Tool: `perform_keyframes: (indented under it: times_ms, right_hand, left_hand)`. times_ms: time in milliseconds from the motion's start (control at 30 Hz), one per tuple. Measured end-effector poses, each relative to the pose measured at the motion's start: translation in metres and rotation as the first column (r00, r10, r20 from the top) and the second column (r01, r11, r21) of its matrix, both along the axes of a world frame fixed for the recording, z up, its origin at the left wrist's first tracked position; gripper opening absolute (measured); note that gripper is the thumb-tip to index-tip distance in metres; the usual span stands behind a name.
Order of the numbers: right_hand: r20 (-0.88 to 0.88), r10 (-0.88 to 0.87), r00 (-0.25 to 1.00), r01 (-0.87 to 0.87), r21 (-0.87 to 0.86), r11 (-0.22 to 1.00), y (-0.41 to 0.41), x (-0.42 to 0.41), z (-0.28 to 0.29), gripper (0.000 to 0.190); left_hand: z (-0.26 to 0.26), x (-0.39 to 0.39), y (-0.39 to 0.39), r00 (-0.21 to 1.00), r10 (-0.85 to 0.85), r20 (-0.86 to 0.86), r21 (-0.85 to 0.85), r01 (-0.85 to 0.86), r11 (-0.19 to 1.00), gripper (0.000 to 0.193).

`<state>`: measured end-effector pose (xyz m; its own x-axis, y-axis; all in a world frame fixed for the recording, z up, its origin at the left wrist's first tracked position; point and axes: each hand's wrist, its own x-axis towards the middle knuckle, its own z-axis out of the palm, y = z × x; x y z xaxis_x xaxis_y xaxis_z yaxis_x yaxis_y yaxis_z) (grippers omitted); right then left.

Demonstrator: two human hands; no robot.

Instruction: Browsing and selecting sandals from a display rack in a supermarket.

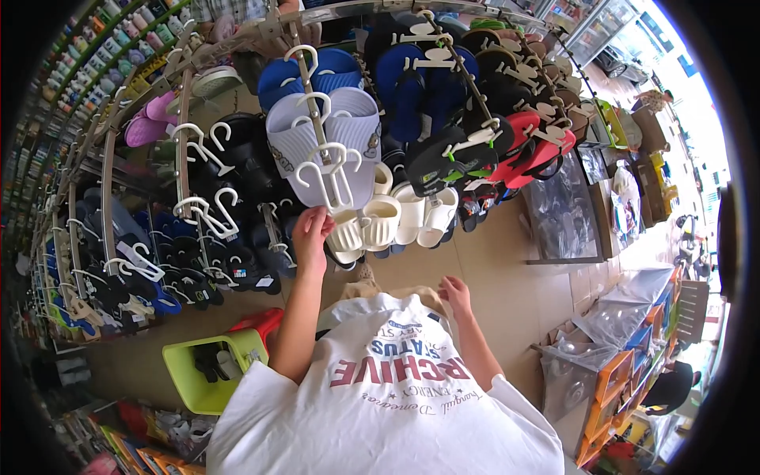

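Note:
My left hand (311, 226) is raised at the front of a metal display rack, fingers curled. It is at the lower edge of a pair of pale lilac slide sandals (349, 183); whether it grips them cannot be made out. White plastic hooks (332, 172) hang in front of the pair on a metal rack arm (313, 110). Just right of that hand are cream slide sandals (380, 222) and white slide sandals (409, 215) lower down. My right hand (455, 293) hangs beside my waist, fingers loosely bent and apart, holding nothing.
Black flip-flops (452, 159) and red flip-flops (530, 151) hang at the right. Bare hooks (208, 211) project at the left. A green bin (184, 380) stands on the floor at my left. Plastic-covered crates (611, 380) are at the right. Another person (671, 389) is beyond them.

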<state>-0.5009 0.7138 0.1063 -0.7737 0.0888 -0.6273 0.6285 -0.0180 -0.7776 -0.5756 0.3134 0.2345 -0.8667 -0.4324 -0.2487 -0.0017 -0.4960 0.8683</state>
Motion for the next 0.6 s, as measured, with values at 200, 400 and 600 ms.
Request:
perform_keyframes:
  times_ms: [200, 400, 600]
  right_hand:
    - [-0.321, 0.38, 0.868, -0.437, -0.13, 0.89, -0.112, -0.13, 0.113, 0.046]
    - [-0.573, 0.359, 0.737, -0.548, -0.194, 0.814, -0.205, -0.172, 0.156, 0.073]
    - [-0.405, 0.342, 0.848, -0.504, -0.414, 0.758, -0.214, -0.187, 0.165, 0.051]
  left_hand:
    - [0.06, -0.013, -0.004, 1.0, 0.01, 0.004, 0.171, -0.011, 0.985, 0.021]
    - [0.094, -0.022, -0.005, 0.98, -0.001, -0.198, 0.379, 0.077, 0.922, 0.035]
    - [0.093, -0.03, 0.02, 0.97, -0.024, -0.241, 0.388, 0.119, 0.914, 0.03]
